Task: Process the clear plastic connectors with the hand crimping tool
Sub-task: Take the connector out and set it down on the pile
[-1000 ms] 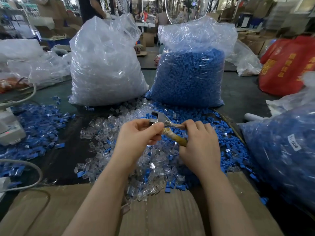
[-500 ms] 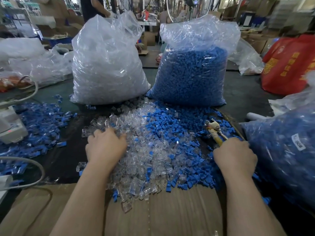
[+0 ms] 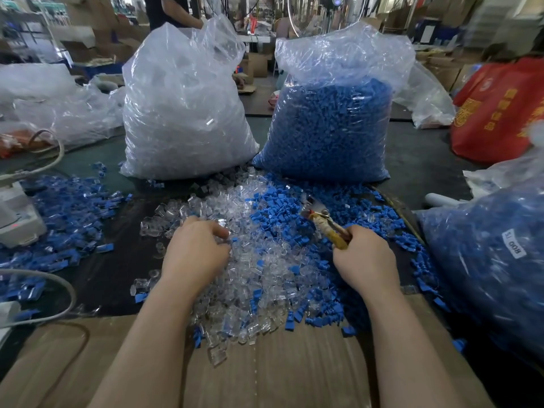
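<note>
Clear plastic connectors (image 3: 259, 269) heaped between both hands, left hand (image 3: 195, 254) palm-down with fingers curled into them, right hand (image 3: 363, 260) clenched around yellow-handled metal crimping tool (image 3: 326, 223), head blurred.

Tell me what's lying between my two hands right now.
In the head view, loose clear connectors with a few blue pieces mixed in lie between the left hand and the right hand.

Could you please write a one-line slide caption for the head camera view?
Left hand picks through loose clear connectors while right hand grips the crimping tool.
</note>
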Action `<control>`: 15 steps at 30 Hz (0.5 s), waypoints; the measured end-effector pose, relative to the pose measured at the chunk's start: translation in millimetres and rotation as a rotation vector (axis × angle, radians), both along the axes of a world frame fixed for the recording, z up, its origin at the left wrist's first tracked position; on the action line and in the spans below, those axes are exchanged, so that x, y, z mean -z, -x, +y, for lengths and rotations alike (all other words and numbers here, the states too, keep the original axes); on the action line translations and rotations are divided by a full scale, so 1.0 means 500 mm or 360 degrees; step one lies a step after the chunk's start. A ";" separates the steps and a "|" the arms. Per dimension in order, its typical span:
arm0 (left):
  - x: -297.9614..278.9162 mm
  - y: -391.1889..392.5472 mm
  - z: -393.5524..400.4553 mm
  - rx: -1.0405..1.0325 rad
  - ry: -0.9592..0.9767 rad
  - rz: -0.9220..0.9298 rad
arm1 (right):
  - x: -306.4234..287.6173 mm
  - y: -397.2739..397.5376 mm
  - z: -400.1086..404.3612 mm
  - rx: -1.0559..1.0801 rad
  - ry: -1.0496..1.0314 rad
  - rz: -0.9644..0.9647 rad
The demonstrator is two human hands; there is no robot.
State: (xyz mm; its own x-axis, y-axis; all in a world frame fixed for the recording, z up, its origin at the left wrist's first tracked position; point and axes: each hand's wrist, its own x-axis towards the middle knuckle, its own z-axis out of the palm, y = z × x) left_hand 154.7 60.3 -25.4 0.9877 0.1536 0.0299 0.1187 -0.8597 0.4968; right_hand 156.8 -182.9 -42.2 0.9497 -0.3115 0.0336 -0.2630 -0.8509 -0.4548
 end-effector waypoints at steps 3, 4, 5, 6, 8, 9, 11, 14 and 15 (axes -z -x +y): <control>0.000 -0.001 0.001 -0.0043 -0.0023 -0.0032 | 0.000 -0.002 -0.005 0.0061 -0.0081 -0.0044; 0.000 -0.001 0.000 -0.0065 -0.0047 -0.0036 | 0.000 -0.002 -0.006 0.0079 -0.0075 -0.0065; 0.000 -0.001 -0.001 -0.0089 -0.0066 -0.0039 | 0.001 -0.002 -0.007 0.0090 -0.0058 -0.0094; 0.000 -0.001 -0.002 -0.0110 -0.0075 -0.0041 | 0.001 -0.002 -0.007 0.0091 -0.0045 -0.0130; 0.000 -0.001 -0.005 -0.0126 -0.0065 -0.0041 | 0.001 -0.002 -0.004 0.0049 -0.0073 -0.0227; 0.000 -0.001 -0.006 -0.0116 -0.0060 -0.0038 | 0.001 -0.002 0.001 0.0006 -0.0116 -0.0281; 0.001 -0.002 -0.008 -0.0074 -0.0056 -0.0032 | 0.001 -0.002 0.015 -0.0107 -0.0224 -0.0356; 0.004 -0.005 -0.009 -0.0066 -0.0111 -0.0033 | 0.004 -0.004 0.042 -0.0246 -0.0261 -0.0335; 0.005 -0.007 -0.008 -0.0069 -0.0131 -0.0033 | 0.006 -0.005 0.048 -0.0265 -0.0217 -0.0307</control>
